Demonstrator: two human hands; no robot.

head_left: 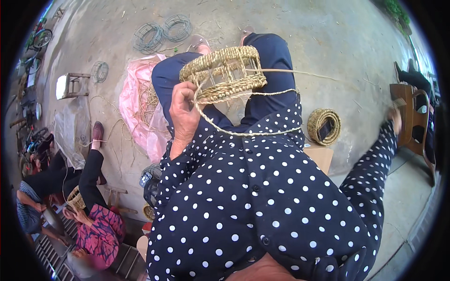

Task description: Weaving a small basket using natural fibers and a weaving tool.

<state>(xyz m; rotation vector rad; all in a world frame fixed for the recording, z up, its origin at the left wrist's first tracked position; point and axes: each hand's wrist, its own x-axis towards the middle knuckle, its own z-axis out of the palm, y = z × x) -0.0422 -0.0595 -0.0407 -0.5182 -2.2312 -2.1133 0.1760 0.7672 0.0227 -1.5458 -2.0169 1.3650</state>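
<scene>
A woven straw basket (222, 72) rests tilted across my thighs, its two thick plaited bands joined by thin uprights with gaps between. My left hand (184, 112) is closed at its lower left edge, thumb and fingers pinching the woven rim. From beside those fingers a twisted straw rope (243, 134) loops over my lap. One more straw strand (304, 72) runs from the basket out to the right, its far end too faint to follow. Far off to the right, my right arm is stretched out; my right hand (396, 119) is smeared by motion, its fingers unclear, near a wooden chair (407, 112).
A coiled straw ring (323, 126) sits by a cardboard box (318, 157) at my right. Pink plastic sheeting (136, 98) with loose straw lies left of my leg. Wire frames (161, 33) lie ahead; a small stool (72, 85) stands left. Two people sit lower left, one holding a basket (76, 197).
</scene>
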